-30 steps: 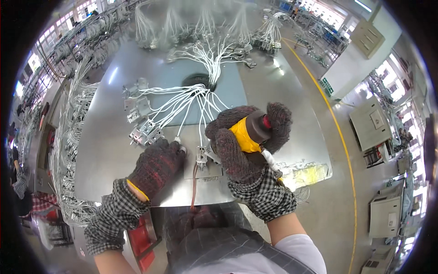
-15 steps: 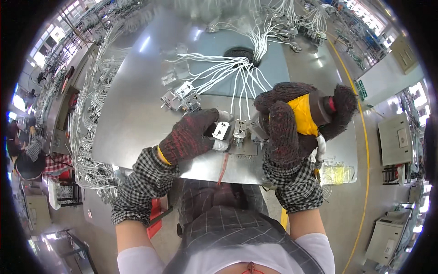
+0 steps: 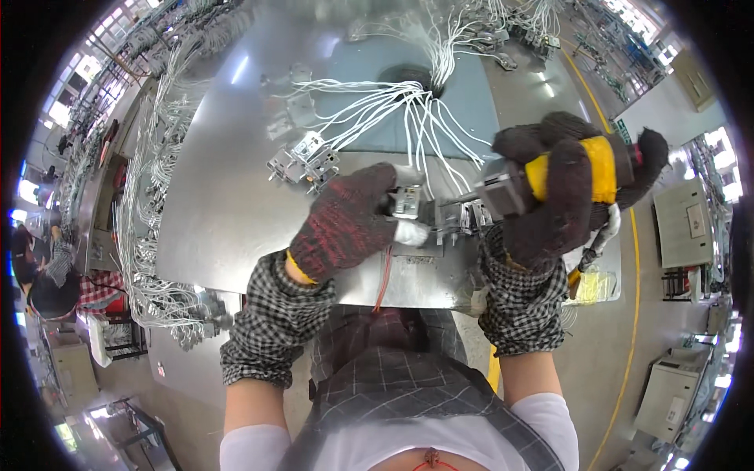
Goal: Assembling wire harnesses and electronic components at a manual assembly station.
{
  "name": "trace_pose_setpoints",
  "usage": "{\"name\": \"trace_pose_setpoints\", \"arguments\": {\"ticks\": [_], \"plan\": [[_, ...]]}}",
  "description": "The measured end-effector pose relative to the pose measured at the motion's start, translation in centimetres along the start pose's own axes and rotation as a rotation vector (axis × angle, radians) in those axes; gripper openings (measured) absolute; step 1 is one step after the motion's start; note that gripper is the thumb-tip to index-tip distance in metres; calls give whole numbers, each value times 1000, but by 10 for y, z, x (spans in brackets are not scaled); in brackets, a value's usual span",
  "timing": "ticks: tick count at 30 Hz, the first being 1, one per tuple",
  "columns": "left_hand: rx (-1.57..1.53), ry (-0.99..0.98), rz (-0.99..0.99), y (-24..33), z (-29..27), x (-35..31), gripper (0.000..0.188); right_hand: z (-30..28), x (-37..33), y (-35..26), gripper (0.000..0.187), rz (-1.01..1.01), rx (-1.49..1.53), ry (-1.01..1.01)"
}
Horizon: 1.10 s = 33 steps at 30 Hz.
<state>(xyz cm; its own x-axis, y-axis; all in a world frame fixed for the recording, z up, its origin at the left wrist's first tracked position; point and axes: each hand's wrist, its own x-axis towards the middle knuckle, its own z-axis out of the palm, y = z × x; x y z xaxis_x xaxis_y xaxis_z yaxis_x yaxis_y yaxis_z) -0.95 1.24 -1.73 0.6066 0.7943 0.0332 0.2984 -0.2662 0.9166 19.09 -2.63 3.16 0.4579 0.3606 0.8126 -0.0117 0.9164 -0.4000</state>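
My left hand [image 3: 350,224], in a dark red-black knit glove with white fingertip covers, is closed on a small metal socket piece [image 3: 407,202] at the middle of the table. My right hand [image 3: 559,188], also gloved, wraps round a power screwdriver [image 3: 499,188] with yellow tape on its body. The driver's thin bit points left toward the piece; I cannot tell whether it touches. Between the hands, several metal socket parts [image 3: 465,220] sit on a small metal fixture. White cables run from the parts toward a dark round hole [image 3: 406,76] in the table.
More metal socket parts [image 3: 305,163] on white cables lie left of the middle of the metal table [image 3: 212,212]. Bundled cables [image 3: 145,259] hang along its left edge. A clear yellowish box [image 3: 598,287] is at the right corner. A person [image 3: 55,275] sits at far left.
Both hands have shifted right. The screwdriver has swung from upright-looking to lying more sideways, its bit now pointing left. The socket piece in my left hand has moved right and turned.
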Motion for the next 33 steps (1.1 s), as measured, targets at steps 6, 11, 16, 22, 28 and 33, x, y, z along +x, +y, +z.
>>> {"name": "trace_pose_setpoints", "arguments": {"ticks": [6, 11, 16, 22, 28, 33], "plan": [[392, -42, -15, 15, 2, 5, 64, 13, -19, -3, 78, 125, -191, -23], [406, -50, -1, 14, -1, -1, 64, 8, -35, 1, 79, 127, -253, -133], [973, 259, 514, 14, -32, -10, 57, 6, -34, -2, 76, 231, -115, -56], [1280, 122, 570, -8, -99, 12, 43, 16, -38, 0, 72, 372, 94, 33], [807, -156, 437, 0, -57, 15, 54, 31, -31, -5, 74, 222, -124, 28], [742, 100, 631, 5, -14, 5, 56, 7, -5, -8, 67, 106, 94, 32]]}}
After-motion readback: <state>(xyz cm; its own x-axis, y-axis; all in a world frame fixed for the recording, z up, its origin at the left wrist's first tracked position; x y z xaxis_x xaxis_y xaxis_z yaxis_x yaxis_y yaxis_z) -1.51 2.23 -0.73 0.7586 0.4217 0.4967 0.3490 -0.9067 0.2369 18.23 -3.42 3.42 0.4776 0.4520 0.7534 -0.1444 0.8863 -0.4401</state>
